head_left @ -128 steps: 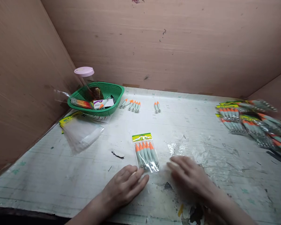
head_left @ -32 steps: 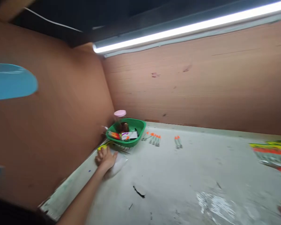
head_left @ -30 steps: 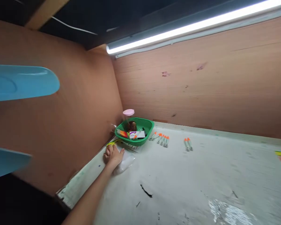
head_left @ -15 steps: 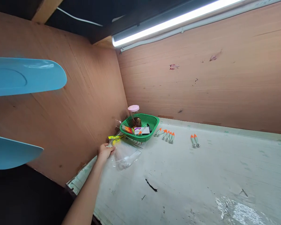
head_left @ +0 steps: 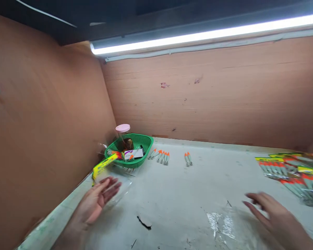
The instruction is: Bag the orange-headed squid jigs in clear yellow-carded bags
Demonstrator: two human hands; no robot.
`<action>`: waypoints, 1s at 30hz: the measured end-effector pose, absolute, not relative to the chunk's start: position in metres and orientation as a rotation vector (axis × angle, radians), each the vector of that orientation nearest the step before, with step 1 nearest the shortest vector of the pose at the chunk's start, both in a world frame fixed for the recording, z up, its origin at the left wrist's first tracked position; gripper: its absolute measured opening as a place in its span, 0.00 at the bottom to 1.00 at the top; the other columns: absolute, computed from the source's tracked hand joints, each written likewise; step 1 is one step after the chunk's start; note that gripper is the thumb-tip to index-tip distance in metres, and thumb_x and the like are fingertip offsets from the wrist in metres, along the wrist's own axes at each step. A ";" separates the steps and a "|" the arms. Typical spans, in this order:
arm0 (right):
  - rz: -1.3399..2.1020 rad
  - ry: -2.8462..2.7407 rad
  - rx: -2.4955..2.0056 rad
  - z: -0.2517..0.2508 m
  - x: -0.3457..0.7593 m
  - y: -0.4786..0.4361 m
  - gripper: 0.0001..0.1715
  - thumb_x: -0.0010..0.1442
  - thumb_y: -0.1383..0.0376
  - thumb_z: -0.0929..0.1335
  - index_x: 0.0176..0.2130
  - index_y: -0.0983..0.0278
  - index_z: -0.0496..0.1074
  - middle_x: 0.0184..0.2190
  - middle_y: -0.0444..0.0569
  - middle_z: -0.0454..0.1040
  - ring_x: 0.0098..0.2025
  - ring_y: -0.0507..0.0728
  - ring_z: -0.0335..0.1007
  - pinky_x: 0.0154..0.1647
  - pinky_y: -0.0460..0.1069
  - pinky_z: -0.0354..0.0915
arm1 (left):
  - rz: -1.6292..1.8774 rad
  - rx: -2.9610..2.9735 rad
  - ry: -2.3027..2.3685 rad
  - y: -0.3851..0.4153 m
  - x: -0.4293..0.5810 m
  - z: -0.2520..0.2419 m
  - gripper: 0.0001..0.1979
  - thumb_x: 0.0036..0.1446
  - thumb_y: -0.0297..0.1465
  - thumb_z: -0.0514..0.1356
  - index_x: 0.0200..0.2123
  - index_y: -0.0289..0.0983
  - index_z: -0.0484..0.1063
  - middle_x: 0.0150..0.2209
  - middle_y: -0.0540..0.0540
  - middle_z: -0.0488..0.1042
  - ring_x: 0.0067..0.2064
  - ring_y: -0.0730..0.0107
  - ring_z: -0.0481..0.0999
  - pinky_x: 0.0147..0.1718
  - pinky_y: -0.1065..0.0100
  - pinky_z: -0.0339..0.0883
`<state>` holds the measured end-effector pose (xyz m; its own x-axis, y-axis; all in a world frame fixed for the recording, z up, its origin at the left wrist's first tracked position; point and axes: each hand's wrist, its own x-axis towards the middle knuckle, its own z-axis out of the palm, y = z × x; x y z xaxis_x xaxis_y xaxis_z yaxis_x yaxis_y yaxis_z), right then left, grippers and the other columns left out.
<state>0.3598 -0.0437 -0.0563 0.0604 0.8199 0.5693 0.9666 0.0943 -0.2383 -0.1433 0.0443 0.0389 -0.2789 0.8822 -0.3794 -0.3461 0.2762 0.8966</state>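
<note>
My left hand (head_left: 95, 203) hovers palm-up over the left side of the white table (head_left: 198, 187), fingers stretched and apart. A clear plastic bag (head_left: 117, 189) lies against its fingertips, and a yellow header card (head_left: 104, 166) sits tilted just beyond; I cannot tell whether the hand grips the bag. My right hand (head_left: 270, 211) is low at the right, fingers spread and slightly blurred, holding nothing. A shiny clear film patch (head_left: 221, 222) is on the table just left of it.
A green basket (head_left: 143, 143) with a pink-lidded jar (head_left: 123, 133) stands in the back left corner. Loose orange-tipped lures (head_left: 161, 157) and a pair (head_left: 187, 159) lie beside it. Packed lure bags (head_left: 289, 170) pile at the right. Wooden walls enclose three sides. A black scrap (head_left: 144, 223) lies near the front.
My left hand has drawn back from the bag stack toward me and spread its fingers. My right hand has come into view at the right. The camera has swung right.
</note>
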 end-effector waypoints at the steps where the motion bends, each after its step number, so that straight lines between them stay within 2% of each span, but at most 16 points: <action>1: -0.115 -1.896 -1.710 -0.048 0.342 -0.026 0.20 0.61 0.51 0.61 0.37 0.63 0.71 0.32 0.53 0.73 0.32 0.58 0.73 0.32 0.53 0.70 | 1.219 0.501 1.277 0.039 -0.120 0.035 0.07 0.60 0.22 0.53 0.32 0.33 0.69 0.34 0.42 0.79 0.35 0.65 0.81 0.33 0.67 0.76; 2: 0.091 -1.970 -1.710 -0.042 0.324 -0.006 0.15 0.61 0.58 0.62 0.40 0.65 0.71 0.35 0.54 0.73 0.34 0.58 0.73 0.34 0.52 0.71 | 1.134 0.501 1.218 0.034 -0.095 0.029 0.04 0.59 0.23 0.55 0.33 0.33 0.69 0.35 0.41 0.79 0.35 0.64 0.81 0.33 0.67 0.76; 3: 0.139 -1.988 -1.713 -0.037 0.307 0.015 0.14 0.61 0.63 0.61 0.44 0.65 0.70 0.37 0.53 0.73 0.35 0.56 0.73 0.36 0.51 0.71 | 1.041 0.521 1.168 0.029 -0.071 0.022 0.01 0.58 0.24 0.58 0.33 0.34 0.68 0.36 0.40 0.79 0.35 0.62 0.81 0.33 0.66 0.76; 5: 0.160 -1.989 -1.738 -0.035 0.279 0.058 0.16 0.61 0.68 0.62 0.49 0.65 0.68 0.40 0.52 0.72 0.36 0.53 0.73 0.39 0.49 0.70 | 0.873 0.529 1.113 0.018 -0.029 0.007 0.04 0.57 0.26 0.60 0.34 0.33 0.66 0.34 0.40 0.79 0.33 0.61 0.81 0.31 0.66 0.75; 9: 0.113 -1.955 -1.797 -0.041 0.257 0.118 0.15 0.63 0.63 0.65 0.49 0.66 0.67 0.45 0.51 0.71 0.42 0.55 0.71 0.43 0.54 0.69 | 0.768 0.514 1.031 0.008 0.009 -0.016 0.20 0.44 0.21 0.69 0.40 0.33 0.65 0.35 0.40 0.79 0.34 0.67 0.80 0.34 0.72 0.74; 11: 0.092 -1.937 -1.816 -0.044 0.258 0.130 0.15 0.63 0.61 0.65 0.48 0.66 0.68 0.46 0.50 0.70 0.44 0.56 0.70 0.43 0.55 0.69 | 0.784 0.514 0.992 0.009 0.010 -0.022 0.25 0.39 0.20 0.71 0.41 0.33 0.66 0.33 0.42 0.79 0.33 0.69 0.80 0.33 0.75 0.73; 14: 0.087 -1.926 -1.815 -0.049 0.266 0.125 0.14 0.64 0.61 0.65 0.47 0.65 0.68 0.46 0.50 0.70 0.43 0.55 0.70 0.42 0.54 0.69 | 0.846 0.481 1.000 0.012 0.004 -0.025 0.22 0.43 0.24 0.71 0.40 0.34 0.66 0.27 0.48 0.76 0.30 0.70 0.79 0.28 0.75 0.72; 17: 0.104 -1.945 -1.788 -0.051 0.276 0.103 0.11 0.64 0.62 0.65 0.44 0.66 0.68 0.42 0.48 0.70 0.39 0.53 0.69 0.39 0.52 0.69 | 0.831 0.416 1.033 0.012 0.001 -0.021 0.19 0.47 0.23 0.68 0.41 0.35 0.65 0.31 0.46 0.78 0.30 0.70 0.79 0.30 0.72 0.73; 19: 0.115 -1.966 -1.770 -0.049 0.281 0.086 0.05 0.63 0.67 0.64 0.39 0.66 0.68 0.39 0.48 0.69 0.35 0.52 0.68 0.37 0.50 0.68 | 0.765 0.420 1.028 0.011 0.001 -0.019 0.19 0.48 0.21 0.67 0.42 0.33 0.64 0.34 0.43 0.78 0.31 0.69 0.80 0.31 0.71 0.74; 22: 0.134 -1.987 -1.751 -0.044 0.283 0.067 0.06 0.58 0.73 0.62 0.34 0.63 0.66 0.36 0.50 0.67 0.35 0.54 0.66 0.36 0.50 0.66 | 0.708 0.461 1.014 0.008 0.002 -0.019 0.17 0.49 0.21 0.66 0.41 0.32 0.66 0.30 0.44 0.78 0.29 0.70 0.79 0.28 0.73 0.73; 26: 0.169 -1.964 -1.749 -0.038 0.277 0.069 0.07 0.52 0.72 0.63 0.34 0.62 0.65 0.34 0.49 0.66 0.35 0.55 0.66 0.36 0.50 0.66 | 0.701 0.459 0.991 0.006 0.002 -0.021 0.09 0.53 0.22 0.63 0.38 0.32 0.68 0.29 0.45 0.77 0.29 0.69 0.79 0.29 0.71 0.74; 30: 0.218 -1.917 -1.738 -0.023 0.265 0.069 0.04 0.51 0.70 0.64 0.31 0.62 0.65 0.30 0.47 0.65 0.30 0.55 0.65 0.33 0.51 0.66 | 0.703 0.452 0.978 0.006 -0.002 -0.021 0.03 0.55 0.25 0.61 0.34 0.31 0.70 0.34 0.41 0.79 0.32 0.67 0.80 0.32 0.70 0.74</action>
<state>0.2650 0.0689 -0.0232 -0.0242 0.9602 0.2784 0.8729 0.1560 -0.4622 -0.0016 0.0065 -0.0211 0.3693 0.7169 -0.5913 -0.3327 0.6961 0.6362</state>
